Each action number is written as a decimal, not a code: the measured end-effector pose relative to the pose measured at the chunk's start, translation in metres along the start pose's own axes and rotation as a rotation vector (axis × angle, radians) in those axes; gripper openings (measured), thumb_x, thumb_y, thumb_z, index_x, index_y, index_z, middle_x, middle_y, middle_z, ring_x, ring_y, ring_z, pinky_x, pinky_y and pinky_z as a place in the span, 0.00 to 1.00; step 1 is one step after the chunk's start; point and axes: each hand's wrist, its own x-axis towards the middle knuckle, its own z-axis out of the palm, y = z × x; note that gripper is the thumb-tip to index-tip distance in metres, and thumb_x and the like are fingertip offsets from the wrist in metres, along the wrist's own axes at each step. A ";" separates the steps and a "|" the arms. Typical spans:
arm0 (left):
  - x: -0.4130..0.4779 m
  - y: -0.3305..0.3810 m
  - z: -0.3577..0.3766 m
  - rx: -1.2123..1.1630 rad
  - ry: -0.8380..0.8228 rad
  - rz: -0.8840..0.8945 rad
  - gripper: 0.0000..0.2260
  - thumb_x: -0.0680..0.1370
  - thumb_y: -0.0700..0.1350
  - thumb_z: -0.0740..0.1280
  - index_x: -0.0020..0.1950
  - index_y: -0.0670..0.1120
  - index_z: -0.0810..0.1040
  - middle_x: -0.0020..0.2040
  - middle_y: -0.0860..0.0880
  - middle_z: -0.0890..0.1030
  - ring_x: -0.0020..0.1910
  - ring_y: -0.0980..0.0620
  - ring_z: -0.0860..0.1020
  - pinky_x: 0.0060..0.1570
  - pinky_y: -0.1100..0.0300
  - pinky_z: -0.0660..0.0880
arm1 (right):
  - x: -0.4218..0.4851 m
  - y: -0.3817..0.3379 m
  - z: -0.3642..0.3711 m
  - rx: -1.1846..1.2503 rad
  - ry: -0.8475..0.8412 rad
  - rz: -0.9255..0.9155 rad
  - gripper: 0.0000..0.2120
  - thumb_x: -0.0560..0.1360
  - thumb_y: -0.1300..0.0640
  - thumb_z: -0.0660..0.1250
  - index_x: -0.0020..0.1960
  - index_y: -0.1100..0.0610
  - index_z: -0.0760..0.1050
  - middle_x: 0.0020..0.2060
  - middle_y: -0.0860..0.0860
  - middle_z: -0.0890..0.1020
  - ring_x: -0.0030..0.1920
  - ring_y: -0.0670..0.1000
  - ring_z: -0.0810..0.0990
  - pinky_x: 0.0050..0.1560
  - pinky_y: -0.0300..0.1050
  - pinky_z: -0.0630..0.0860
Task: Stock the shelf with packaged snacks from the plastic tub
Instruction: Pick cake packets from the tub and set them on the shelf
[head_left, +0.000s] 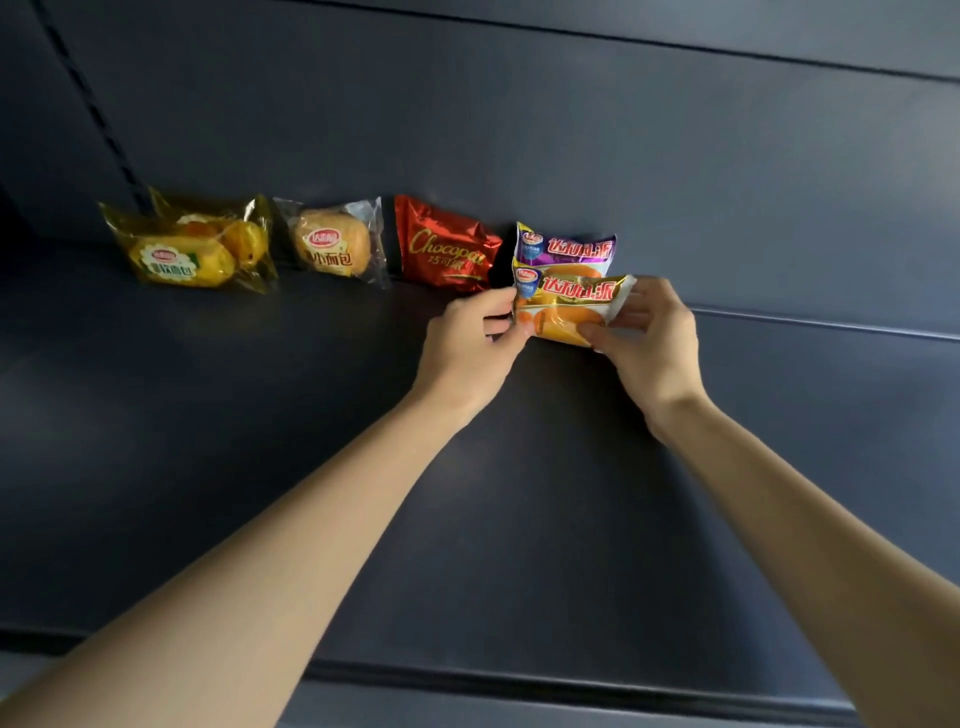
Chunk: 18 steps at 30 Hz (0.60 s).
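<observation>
— Question one: what are we holding?
— One orange snack pack (563, 309), just right of the frame's centre, with both hands on it. Our left hand (467, 348) pinches its left end between thumb and fingers. Our right hand (649, 343) grips its right end and lower edge, fingers curled round the wrapper.
— Where does it sit against the shelf (208, 415)?
— Low over the dark board, toward the back. We cannot tell whether its lower edge touches the board. Just behind it, higher in the frame, a purple snack pack (566, 248) with the same lettering leans on the dark back panel (623, 130). The orange one covers its lower part.
— And the rest of the row?
— Three more run leftward along the panel. A red Chocopie pack (441, 249) stands just beside the purple one; whether they touch, we cannot tell. Next comes a clear-wrapped small bread (335, 244). Then, at the left of the frame, a yellow bread pack (182, 257), with a second yellow-tinted wrapper (218, 210) partly hidden behind it.
— Upright?
— Propped, tilted back against the panel, faces toward us.
— Anything nearer us?
— Our bare forearms (260, 545) reach in from the lower corners of the frame. The shelf's front lip (519, 680) runs along the bottom.
</observation>
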 end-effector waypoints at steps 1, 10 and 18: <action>0.002 -0.002 0.002 -0.005 0.001 0.004 0.15 0.78 0.42 0.67 0.65 0.49 0.78 0.59 0.55 0.81 0.58 0.58 0.78 0.53 0.71 0.73 | 0.003 -0.001 0.003 0.011 0.025 0.000 0.21 0.68 0.63 0.76 0.56 0.56 0.71 0.49 0.47 0.80 0.49 0.47 0.80 0.53 0.45 0.79; 0.011 -0.011 0.005 -0.065 -0.039 -0.070 0.18 0.80 0.48 0.65 0.70 0.53 0.72 0.63 0.56 0.78 0.62 0.59 0.76 0.60 0.61 0.73 | 0.012 0.002 0.011 0.046 0.130 0.005 0.25 0.68 0.63 0.76 0.59 0.58 0.68 0.50 0.48 0.77 0.48 0.46 0.79 0.42 0.25 0.74; -0.001 0.003 0.001 -0.116 0.058 -0.084 0.16 0.79 0.44 0.65 0.67 0.51 0.76 0.62 0.55 0.78 0.48 0.64 0.75 0.41 0.78 0.70 | 0.001 0.003 0.002 -0.022 0.085 0.112 0.31 0.67 0.57 0.78 0.65 0.58 0.67 0.57 0.51 0.75 0.56 0.50 0.77 0.58 0.44 0.75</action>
